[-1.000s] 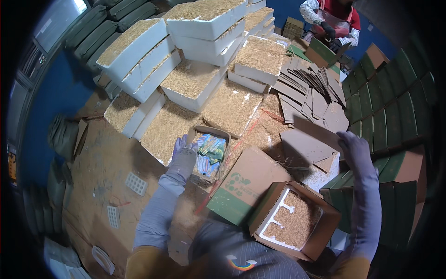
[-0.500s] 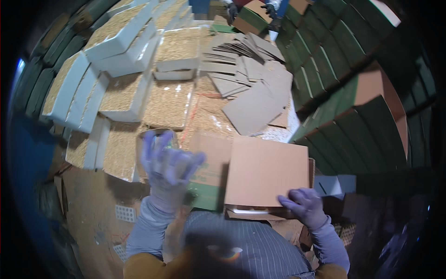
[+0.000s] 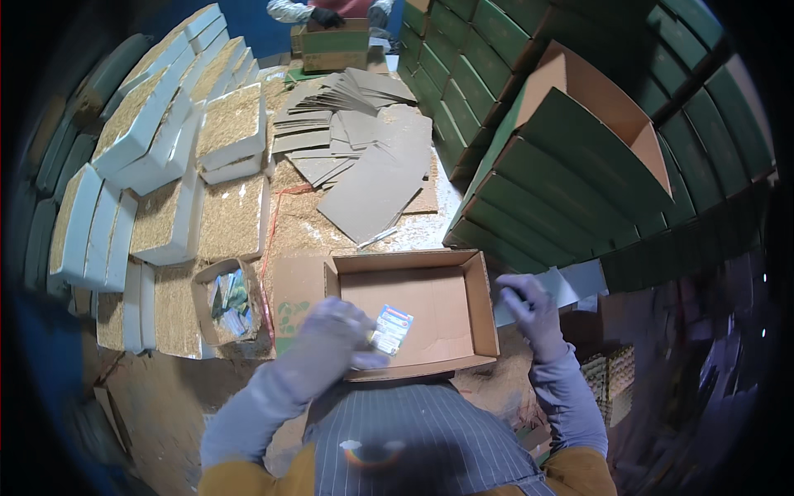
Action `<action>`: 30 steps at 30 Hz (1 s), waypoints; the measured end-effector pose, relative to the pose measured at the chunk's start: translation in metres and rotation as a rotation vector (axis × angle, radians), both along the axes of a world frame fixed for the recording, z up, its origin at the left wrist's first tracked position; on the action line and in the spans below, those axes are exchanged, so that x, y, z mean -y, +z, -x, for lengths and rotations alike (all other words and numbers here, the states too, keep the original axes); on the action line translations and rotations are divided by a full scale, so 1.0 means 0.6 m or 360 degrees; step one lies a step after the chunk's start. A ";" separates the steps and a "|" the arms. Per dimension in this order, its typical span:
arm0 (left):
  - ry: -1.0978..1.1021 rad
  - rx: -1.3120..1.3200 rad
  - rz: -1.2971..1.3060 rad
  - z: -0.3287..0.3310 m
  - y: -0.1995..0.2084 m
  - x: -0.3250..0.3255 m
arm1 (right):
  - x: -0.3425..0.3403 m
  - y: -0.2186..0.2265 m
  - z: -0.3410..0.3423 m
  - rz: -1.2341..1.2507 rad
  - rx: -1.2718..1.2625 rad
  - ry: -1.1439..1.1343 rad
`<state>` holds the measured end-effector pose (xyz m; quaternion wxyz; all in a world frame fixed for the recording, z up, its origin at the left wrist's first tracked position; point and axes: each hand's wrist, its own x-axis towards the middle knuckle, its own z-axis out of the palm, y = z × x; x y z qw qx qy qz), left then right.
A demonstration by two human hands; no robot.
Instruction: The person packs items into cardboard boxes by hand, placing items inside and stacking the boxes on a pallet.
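Seen from above, with 12 o'clock pointing away from the wearer. The left hand [image 3: 335, 332], gloved in pale lavender, reaches over the 9 o'clock wall of an open-topped carton [image 3: 442, 310]. It appears to pinch a small printed packet [image 3: 394, 331] between fingers and thumb, though blur softens the exact contact. The packet lies at 3 o'clock from this hand, above the carton's brown floor; whether it touches that floor cannot be told. The packet's long axis slants from 1 o'clock to 7 o'clock, while the carton's long side runs from 9 to 3, so the packet sits across it.

The right hand [image 3: 536, 312], gloved alike, is empty, fingers loosely bent, just outside the carton's 3 o'clock wall. From it the packet is between 8 and 9 o'clock, well apart, so the left hand is clearly the nearer.

Farther out, at 10 o'clock from the left hand, a small cardboard box [image 3: 202, 296] holds similar packets in blue and green. Beyond the carton, toward 12 o'clock, loose grey-brown cardboard sheets [image 3: 372, 194] overlap on the tabletop [image 3: 426, 233]. White trays [image 3: 236, 153] topped with tan shavings are stacked toward 10 o'clock; green cartons [image 3: 467, 116] rise toward 1 o'clock. At the far edge, a co-worker's dark-gloved hand [image 3: 326, 16] rests at another carton [image 3: 335, 51].
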<state>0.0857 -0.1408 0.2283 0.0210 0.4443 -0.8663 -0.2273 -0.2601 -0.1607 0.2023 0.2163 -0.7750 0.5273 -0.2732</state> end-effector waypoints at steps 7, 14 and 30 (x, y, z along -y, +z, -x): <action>0.0611 -0.0731 -0.0664 -0.101 -0.190 -0.034 | 0.009 -0.148 -0.041 -0.1751 0.1450 -0.0304; 0.1351 -0.0922 -0.0449 0.009 -0.190 -0.026 | -0.016 -0.143 -0.082 -0.1230 0.1189 -0.0169; -0.0328 -0.1298 0.0417 0.230 0.099 0.462 | -0.379 0.072 0.303 0.0774 0.1565 -0.1705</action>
